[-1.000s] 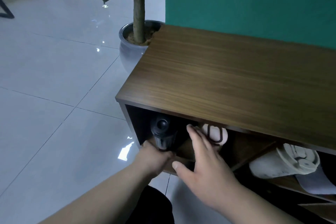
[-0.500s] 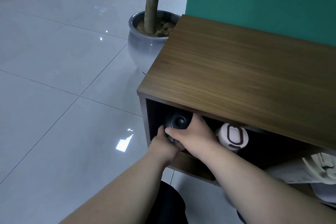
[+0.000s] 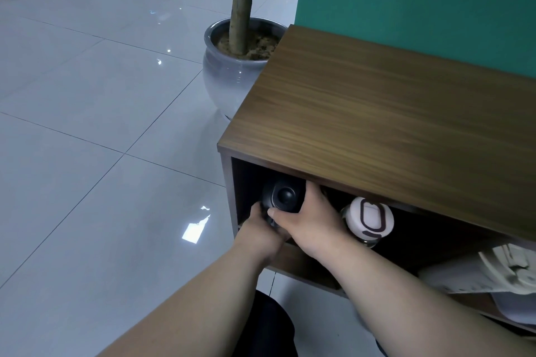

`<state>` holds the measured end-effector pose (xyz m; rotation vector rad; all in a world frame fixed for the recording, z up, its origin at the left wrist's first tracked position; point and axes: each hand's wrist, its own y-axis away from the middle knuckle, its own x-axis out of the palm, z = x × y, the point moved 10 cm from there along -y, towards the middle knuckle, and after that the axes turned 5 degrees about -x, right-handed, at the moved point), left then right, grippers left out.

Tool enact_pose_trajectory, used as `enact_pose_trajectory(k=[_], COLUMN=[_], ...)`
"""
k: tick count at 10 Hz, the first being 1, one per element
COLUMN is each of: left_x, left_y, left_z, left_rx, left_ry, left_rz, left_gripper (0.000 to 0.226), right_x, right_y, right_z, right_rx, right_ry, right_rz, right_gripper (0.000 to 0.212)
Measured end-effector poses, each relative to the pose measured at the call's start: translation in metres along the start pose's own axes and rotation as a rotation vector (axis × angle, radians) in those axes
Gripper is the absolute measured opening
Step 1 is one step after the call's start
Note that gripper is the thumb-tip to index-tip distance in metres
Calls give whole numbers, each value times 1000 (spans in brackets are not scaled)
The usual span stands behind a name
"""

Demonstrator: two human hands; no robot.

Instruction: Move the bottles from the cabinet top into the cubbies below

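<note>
A black bottle (image 3: 282, 196) lies in the leftmost cubby of the wooden cabinet (image 3: 377, 124), its round cap facing me. My left hand (image 3: 259, 230) grips it from below and my right hand (image 3: 309, 219) wraps its right side. To the right, a white bottle (image 3: 369, 219) with a dark oval loop on its lid lies in the same row. A cream-coloured bottle (image 3: 504, 269) lies on its side in a lower cubby at the far right. No bottle stands on the part of the cabinet top that shows.
A grey ceramic pot (image 3: 232, 72) with a tree trunk stands on the glossy tiled floor just left of the cabinet. A green wall (image 3: 420, 3) rises behind the cabinet. My dark-clothed knee (image 3: 262, 324) is below my arms.
My right hand moved from in front of the white bottle onto the black bottle, which now lies deeper in the cubby with its cap toward me. My head has shifted left.
</note>
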<state>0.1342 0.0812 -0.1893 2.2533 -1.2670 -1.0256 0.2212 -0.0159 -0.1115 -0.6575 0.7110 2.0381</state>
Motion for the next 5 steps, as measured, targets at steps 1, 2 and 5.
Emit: enact_pose_trajectory(k=[1, 2, 5], left_x=[-1, -4, -13], left_y=[0, 2, 24], left_z=[2, 3, -1], left_rx=[-7, -20, -18], left_ry=[7, -1, -158], left_rz=[-1, -9, 5], left_gripper=[62, 58, 54], right_x=[2, 3, -16], right_y=[-2, -2, 44], right_z=[-3, -3, -7], right_rx=[3, -4, -122], right_ry=[-10, -22, -151], right_rz=[-5, 11, 37], right_gripper=[76, 83, 105])
